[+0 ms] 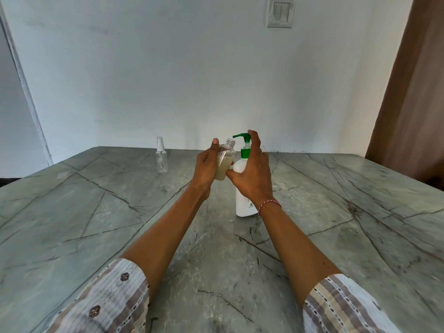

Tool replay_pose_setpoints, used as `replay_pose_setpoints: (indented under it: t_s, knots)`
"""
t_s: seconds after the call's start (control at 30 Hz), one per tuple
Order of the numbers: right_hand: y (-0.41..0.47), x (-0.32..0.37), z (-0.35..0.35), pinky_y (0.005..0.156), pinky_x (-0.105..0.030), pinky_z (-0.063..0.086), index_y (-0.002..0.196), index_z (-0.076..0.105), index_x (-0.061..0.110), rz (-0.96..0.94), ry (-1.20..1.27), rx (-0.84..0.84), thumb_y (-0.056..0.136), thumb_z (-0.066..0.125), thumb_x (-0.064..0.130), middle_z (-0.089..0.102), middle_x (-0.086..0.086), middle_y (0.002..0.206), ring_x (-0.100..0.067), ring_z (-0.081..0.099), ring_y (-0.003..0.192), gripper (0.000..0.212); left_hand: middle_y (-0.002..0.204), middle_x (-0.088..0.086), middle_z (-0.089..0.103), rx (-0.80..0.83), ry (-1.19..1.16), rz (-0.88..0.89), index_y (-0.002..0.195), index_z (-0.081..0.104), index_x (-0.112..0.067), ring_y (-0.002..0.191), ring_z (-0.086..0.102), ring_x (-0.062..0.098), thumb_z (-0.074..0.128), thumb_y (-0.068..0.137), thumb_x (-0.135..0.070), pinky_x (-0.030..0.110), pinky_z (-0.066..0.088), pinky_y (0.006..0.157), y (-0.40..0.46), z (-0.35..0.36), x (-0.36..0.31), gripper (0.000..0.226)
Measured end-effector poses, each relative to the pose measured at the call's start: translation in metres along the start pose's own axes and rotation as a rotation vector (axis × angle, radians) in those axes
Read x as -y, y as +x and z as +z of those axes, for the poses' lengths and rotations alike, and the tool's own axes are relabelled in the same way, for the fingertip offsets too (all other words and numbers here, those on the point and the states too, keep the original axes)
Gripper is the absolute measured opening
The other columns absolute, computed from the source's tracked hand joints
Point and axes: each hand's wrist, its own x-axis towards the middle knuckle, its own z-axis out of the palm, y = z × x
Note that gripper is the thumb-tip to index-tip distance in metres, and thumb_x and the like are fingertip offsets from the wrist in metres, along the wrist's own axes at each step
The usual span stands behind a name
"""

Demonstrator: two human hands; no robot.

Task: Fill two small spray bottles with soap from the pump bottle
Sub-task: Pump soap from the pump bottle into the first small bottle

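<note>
- Far left on the grey veined stone surface (pixel 96 212): a clear spray bottle (pixel 161 156) with its cap on, upright, looking empty, well apart from both hands, near the far wall (pixel 144 68).
- Near left corner: a striped sleeve (pixel 113 299) with small brown buttons, bare forearm reaching from it toward the middle.
- Middle, lifted above the surface: left hand (pixel 207 165) wrapped around an open small bottle (pixel 224 162); thumb pointing up along its left side, fingers clamped on the body from behind.
- Same small bottle: cap off, threaded neck tilted to the right toward the pump spout, pale cloudy liquid filling the lower part.
- Just right of it: white pump bottle (pixel 243 188) with a green pump head (pixel 242 138), standing upright on the surface, spout pointing left, just above the open neck.
- Over the pump bottle: right hand (pixel 252 174), one finger resting on top of the pump head, the other fingers spread apart and loosely curved over the white body, thumb low, touching the small bottle's base.
- On the right wrist: a red and white thread band (pixel 269 205).
- Near right: second striped sleeve (pixel 343 306).
- Far right: brown curtain (pixel 408 92); on the wall above, a white switch plate (pixel 280 12).
</note>
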Motion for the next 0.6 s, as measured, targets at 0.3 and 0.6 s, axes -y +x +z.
replay_pose_setpoints:
  t_s: [0.3, 0.6]
  knots:
    - [-0.0028, 0.0029, -0.0004, 0.087, -0.039, 0.050, 0.141, 0.024, 0.019, 0.003, -0.005, -0.018, 0.065, 0.080, 0.022, 0.049, -0.006, 0.131, -0.025, 0.046, 0.112, 0.094, 0.055, -0.017, 0.066, 0.007, 0.000, 0.003, 0.076, 0.064, -0.028, 0.052, 0.061, -0.006, 0.034, 0.096, -0.046, 0.008, 0.045, 0.047, 0.0017, -0.0008, 0.0011, 0.040]
    - [-0.0024, 0.0023, -0.0013, 0.093, -0.040, 0.045, 0.146, 0.012, 0.024, 0.012, 0.011, 0.005, 0.068, 0.080, 0.028, 0.046, -0.003, 0.137, -0.024, 0.044, 0.118, 0.103, 0.056, -0.017, 0.066, 0.001, 0.001, -0.002, 0.078, 0.063, -0.030, 0.054, 0.062, -0.006, 0.035, 0.095, -0.045, 0.008, 0.045, 0.046, -0.0001, 0.0000, 0.0012, 0.037]
